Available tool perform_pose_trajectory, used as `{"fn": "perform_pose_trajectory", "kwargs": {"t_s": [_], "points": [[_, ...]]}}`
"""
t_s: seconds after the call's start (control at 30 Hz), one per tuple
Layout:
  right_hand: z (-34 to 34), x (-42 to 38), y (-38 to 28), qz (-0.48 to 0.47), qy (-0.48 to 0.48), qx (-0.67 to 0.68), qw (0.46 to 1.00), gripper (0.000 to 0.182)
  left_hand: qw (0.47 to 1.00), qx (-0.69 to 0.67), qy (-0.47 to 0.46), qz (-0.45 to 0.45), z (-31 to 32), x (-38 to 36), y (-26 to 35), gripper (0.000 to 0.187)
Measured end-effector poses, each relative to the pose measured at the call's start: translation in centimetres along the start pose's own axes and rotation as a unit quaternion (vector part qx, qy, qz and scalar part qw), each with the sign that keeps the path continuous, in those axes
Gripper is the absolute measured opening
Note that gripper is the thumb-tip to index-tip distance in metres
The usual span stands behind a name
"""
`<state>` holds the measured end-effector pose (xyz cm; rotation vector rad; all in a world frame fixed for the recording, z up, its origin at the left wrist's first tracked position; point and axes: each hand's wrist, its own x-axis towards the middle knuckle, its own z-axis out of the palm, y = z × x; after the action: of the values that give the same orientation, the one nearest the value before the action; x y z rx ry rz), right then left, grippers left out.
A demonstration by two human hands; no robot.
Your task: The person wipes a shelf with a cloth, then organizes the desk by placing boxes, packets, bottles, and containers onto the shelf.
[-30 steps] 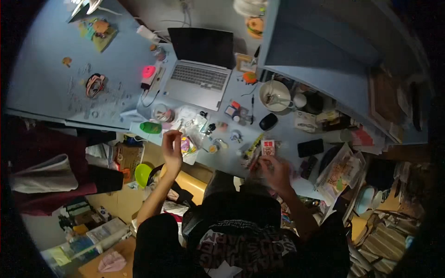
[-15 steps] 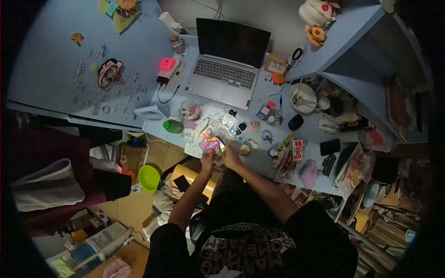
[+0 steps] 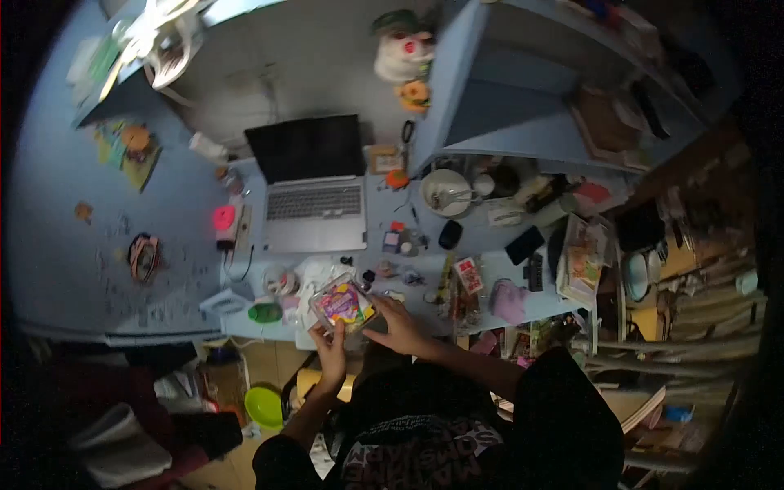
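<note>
A clear square plastic box (image 3: 344, 303) with a purple, pink and yellow label is held up over the front edge of the desk, its label facing me. My left hand (image 3: 330, 345) pinches its lower left edge, thumb upward on the front. My right hand (image 3: 400, 328) grips its right side, with the fingers partly hidden behind it. Just beyond the box lies crumpled white plastic or tissue (image 3: 320, 273). To its left are a clear round tub (image 3: 280, 281) and a green bottle (image 3: 265, 313).
A laptop (image 3: 317, 214) stands at the back of the desk. To the right are a white bowl with utensils (image 3: 445, 193), a black mouse (image 3: 450, 234), snack packets (image 3: 469, 278), a purple cloth (image 3: 510, 300) and a phone (image 3: 524, 243). A green basin (image 3: 264, 406) is on the floor.
My view has swung to the right and upward, and the picture is blurred. Both hands have raised the box closer to me, turning its label into fuller view.
</note>
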<state>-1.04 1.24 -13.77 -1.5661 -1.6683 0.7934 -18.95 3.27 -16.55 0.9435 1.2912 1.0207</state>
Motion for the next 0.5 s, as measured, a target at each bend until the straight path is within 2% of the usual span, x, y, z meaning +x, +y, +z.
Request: {"fn": "perform_pose_trajectory", "kwargs": {"t_s": [0.07, 0.1, 0.13, 0.17, 0.23, 0.27, 0.33, 0.37, 0.4, 0.43, 0.5], "points": [[-6.2, -1.0, -2.2, 0.019, 0.04, 0.0, 0.999, 0.076, 0.997, 0.005, -0.07, 0.012, 3.8, -0.8, 5.4, 0.036], [-9.0, -1.6, -3.4, 0.025, 0.045, 0.016, 0.999, 0.077, 0.992, -0.018, -0.117, 0.046, 5.4, -0.3, 5.4, 0.035], [-11.2, -2.2, -4.0, 0.01, 0.1, 0.028, 0.995, 0.075, 0.987, -0.019, -0.148, 0.052, 7.7, 0.1, 6.2, 0.035], [-12.8, -2.9, -3.5, 0.016, 0.127, 0.017, 0.992, 0.075, 0.981, -0.005, -0.189, 0.044, 10.5, 0.0, 7.7, 0.035], [-15.7, -4.6, -2.6, 0.045, 0.247, -0.002, 0.968, 0.072, 0.961, -0.013, -0.276, 0.015, 16.4, -1.9, 12.6, 0.038], [-16.4, -6.0, -1.8, 0.084, 0.303, 0.041, 0.949, 0.067, 0.956, -0.012, -0.291, 0.02, 19.0, -2.2, 13.1, 0.038], [-19.5, -7.6, 0.0, 0.109, 0.343, 0.037, 0.932, 0.069, 0.922, 0.007, -0.384, -0.051, 23.1, -3.2, 13.6, 0.044], [-21.0, -8.5, 1.0, 0.133, 0.37, 0.038, 0.919, 0.071, 0.918, 0.009, -0.393, -0.048, 24.8, -3.4, 12.5, 0.044], [-22.1, -9.6, 2.3, 0.078, 0.416, -0.065, 0.904, 0.07, 0.897, 0.011, -0.441, 0.017, 26.8, -3.1, 10.7, 0.048], [-23.8, -10.2, 2.6, 0.076, 0.423, -0.068, 0.9, 0.07, 0.871, 0.012, -0.485, 0.082, 28.7, -3.0, 10.0, 0.052], [-27.4, -11.4, 2.1, 0.125, 0.438, -0.042, 0.889, 0.063, 0.854, 0.05, -0.507, 0.109, 32.0, -3.1, 9.3, 0.054]]}}
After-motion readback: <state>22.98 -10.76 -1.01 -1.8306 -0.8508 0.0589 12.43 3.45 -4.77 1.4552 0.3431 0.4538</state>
